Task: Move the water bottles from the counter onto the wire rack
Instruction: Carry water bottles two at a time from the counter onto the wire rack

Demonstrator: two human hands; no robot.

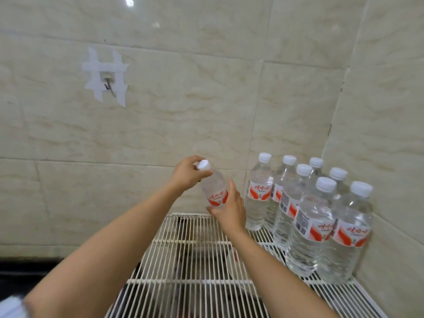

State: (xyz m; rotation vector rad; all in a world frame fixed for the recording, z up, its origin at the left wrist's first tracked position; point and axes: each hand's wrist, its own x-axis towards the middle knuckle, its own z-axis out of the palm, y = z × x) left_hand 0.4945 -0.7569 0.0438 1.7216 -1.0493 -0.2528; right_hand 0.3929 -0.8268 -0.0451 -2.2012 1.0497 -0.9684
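Holding one water bottle [214, 188] tilted above the wire rack [183, 260], centre of frame, both hands on it. Left hand [187, 174] pinches the white cap [204, 165], fingers closed around it. Right hand [229, 208] wraps the lower body just under the red label, fingers curled shut on the plastic. Base not yet on the wires; bottle leans top-left.

Seven bottles [309, 214] already stand clustered in the right corner of the rack, against the tiled wall [160, 122]. Nearest of them sits just beside the right hand.

Risks, as judged: the narrow base could land between wires and tip if set down at this lean. Right knuckles are close to the nearest standing bottle; a sideways nudge could topple it into its neighbours. Thin plastic may flex under the squeeze. Counter itself mostly out of view, lower left.
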